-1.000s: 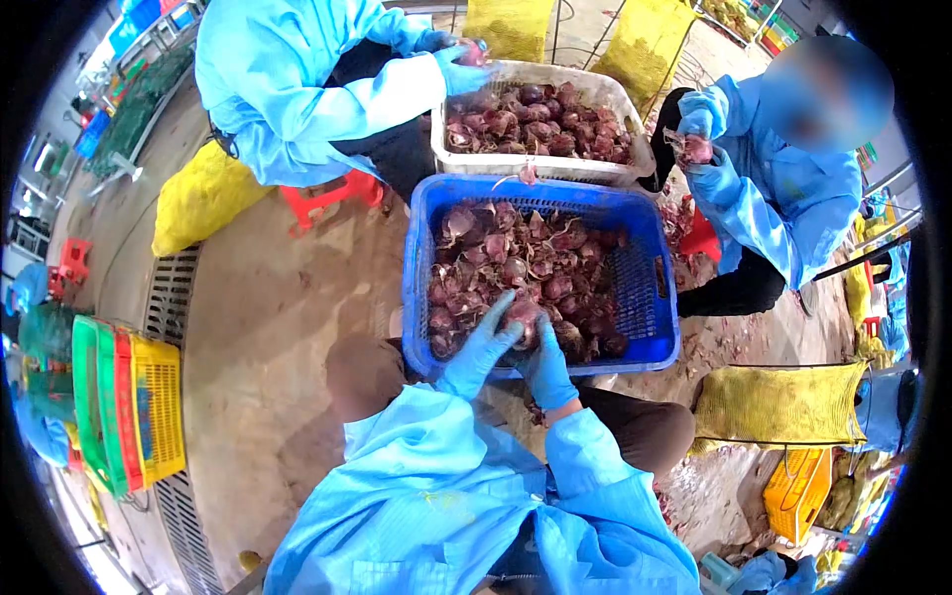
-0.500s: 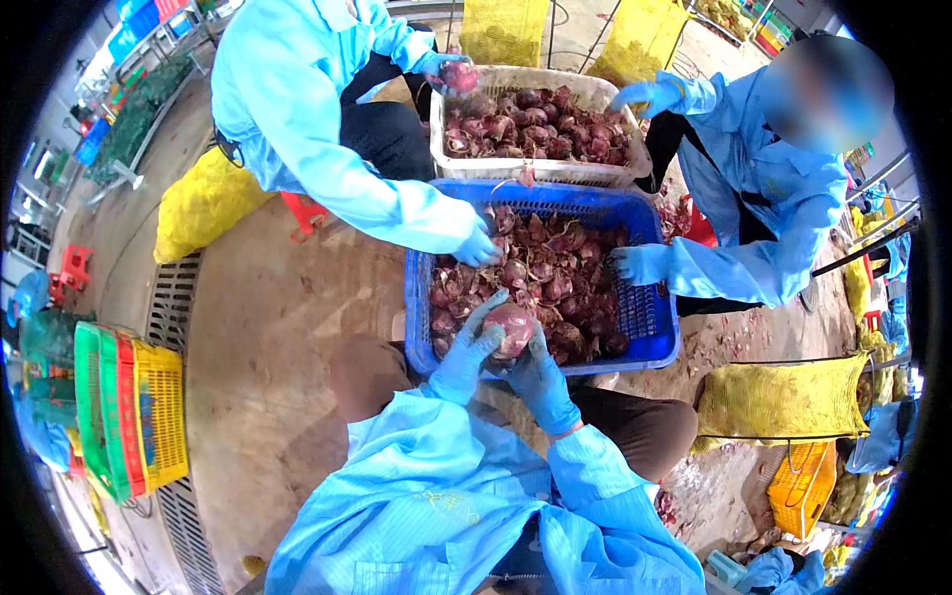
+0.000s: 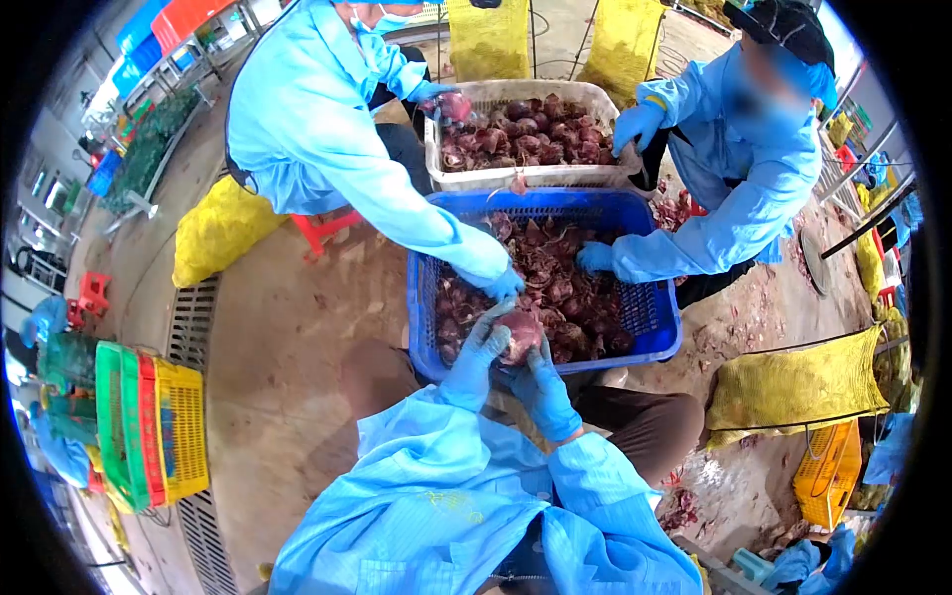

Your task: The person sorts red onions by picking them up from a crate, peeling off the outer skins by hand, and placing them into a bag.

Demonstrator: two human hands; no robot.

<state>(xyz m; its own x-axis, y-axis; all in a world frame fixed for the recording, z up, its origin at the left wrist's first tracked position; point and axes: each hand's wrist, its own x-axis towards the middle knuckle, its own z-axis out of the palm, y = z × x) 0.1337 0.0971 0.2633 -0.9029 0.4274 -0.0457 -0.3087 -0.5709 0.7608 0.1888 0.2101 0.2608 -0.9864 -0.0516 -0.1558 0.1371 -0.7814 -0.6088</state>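
Note:
Blue gloves cover both my hands, which hold one red onion [image 3: 521, 338] between them over the near edge of the blue crate [image 3: 666, 347]. My left hand [image 3: 472, 367] cups its left side with the fingers wrapped round it. From the lower right, my right hand [image 3: 545, 395] grips it; some of those fingertips are hidden. Many red onions [image 3: 570, 302] with loose, papery skins fill the crate below. A co-worker's gloved hand [image 3: 504, 284] reaches in just beyond my left hand, and another person's hand [image 3: 595, 257] is at the crate's right side.
Behind the blue crate stands a white crate [image 3: 476, 180] of onions. The co-worker on the left holds an onion [image 3: 455, 106] over it. Yellow mesh sacks [image 3: 226, 226] lie around. Stacked green, red and yellow crates [image 3: 181, 431] stand left, beside a floor drain [image 3: 194, 322].
The left co-worker's hand has moved nearer to mine in the crate. The right co-worker's hand has reached further in. My hands still hold the onion, and my view has shifted slightly.

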